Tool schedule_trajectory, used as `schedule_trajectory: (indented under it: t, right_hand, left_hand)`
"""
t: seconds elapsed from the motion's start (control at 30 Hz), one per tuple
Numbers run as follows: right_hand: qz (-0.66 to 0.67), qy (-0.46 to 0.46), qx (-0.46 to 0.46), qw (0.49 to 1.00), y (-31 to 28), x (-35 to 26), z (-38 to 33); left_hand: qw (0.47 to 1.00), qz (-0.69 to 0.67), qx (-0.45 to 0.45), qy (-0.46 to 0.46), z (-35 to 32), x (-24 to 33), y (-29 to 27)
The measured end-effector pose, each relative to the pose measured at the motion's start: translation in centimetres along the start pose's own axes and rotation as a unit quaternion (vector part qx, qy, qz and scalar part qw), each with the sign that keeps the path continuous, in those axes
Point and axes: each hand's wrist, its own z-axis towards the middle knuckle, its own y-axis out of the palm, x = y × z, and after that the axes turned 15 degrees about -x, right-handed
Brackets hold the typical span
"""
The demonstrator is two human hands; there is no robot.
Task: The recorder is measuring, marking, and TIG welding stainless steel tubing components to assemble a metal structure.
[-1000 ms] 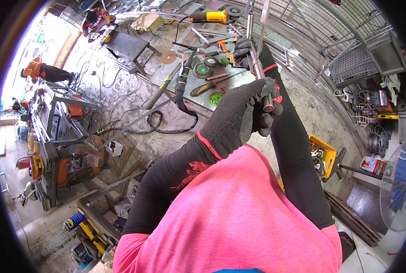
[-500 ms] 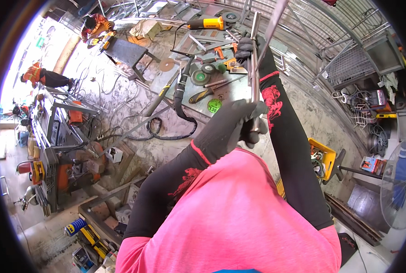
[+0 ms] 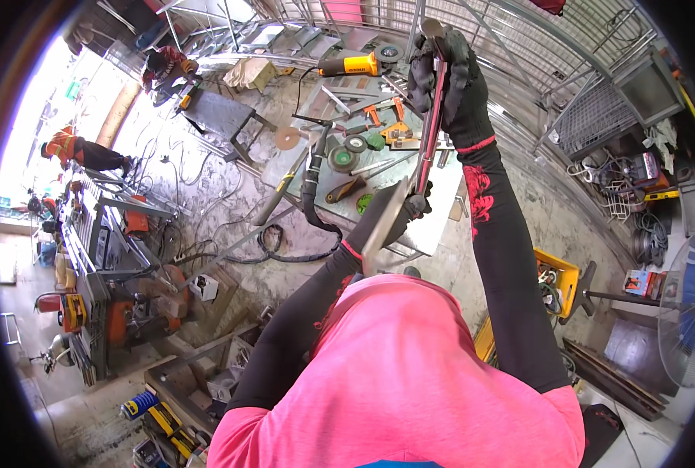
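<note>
A long narrow metal bar (image 3: 431, 129) with a reddish sheen stands upright in front of me, a round disc-like end at its top. My right hand (image 3: 462, 82), in a dark glove, is closed around its upper part. Lower down, my left hand (image 3: 416, 206), also gloved, grips the bar's bottom end. A flat metal strip (image 3: 385, 225) slants across the left hand and wrist; whether it is joined to the bar I cannot tell. Beyond the hands, a metal-topped worktable (image 3: 339, 204) carries an angle grinder (image 3: 351, 65), a hammer (image 3: 281, 181), grinding discs (image 3: 343, 158) and orange clamps (image 3: 373, 115).
A thick black cable (image 3: 310, 187) hangs over the table's left edge to the floor. Two people (image 3: 90, 150) work at the far left, one by a grey bench (image 3: 215, 115). A yellow crate (image 3: 558, 279) and a fan (image 3: 686, 312) stand at right. Metal stock (image 3: 109, 234) is piled at left.
Both hands have moved away from my body, and the bar has turned. The strip that pointed up beside my right hand now slants down across my left wrist.
</note>
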Motion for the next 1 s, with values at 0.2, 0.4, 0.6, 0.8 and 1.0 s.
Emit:
schedule_trajectory:
  t: [0.2, 0.4, 0.6, 0.8, 1.0]
  right_hand:
    - [0.058, -0.034, -0.151, 0.986, -0.2, -3.2, 0.5]
    - [0.183, -0.043, -0.035, 0.982, 3.8, -5.5, 0.5]
    - [-0.018, -0.043, -0.015, 0.999, 1.9, -3.3, 0.0]
    - [0.028, -0.065, -0.089, 0.994, 4.4, -4.7, 1.3]
    - [0.171, 0.051, -0.105, 0.978, 0.6, -5.7, 4.0]
  left_hand:
    - [0.998, -0.012, 0.054, -0.036, 1.0, 5.1, 1.3]
    - [0.991, -0.129, 0.04, -0.009, 1.3, 5.7, 1.6]
    - [0.884, -0.463, 0.06, 0.022, 1.6, 5.9, 2.3]
    - [0.96, -0.275, 0.029, 0.047, 0.8, 3.4, 1.8]
    - [0.992, -0.093, 0.084, -0.008, -1.1, 9.3, 4.7]
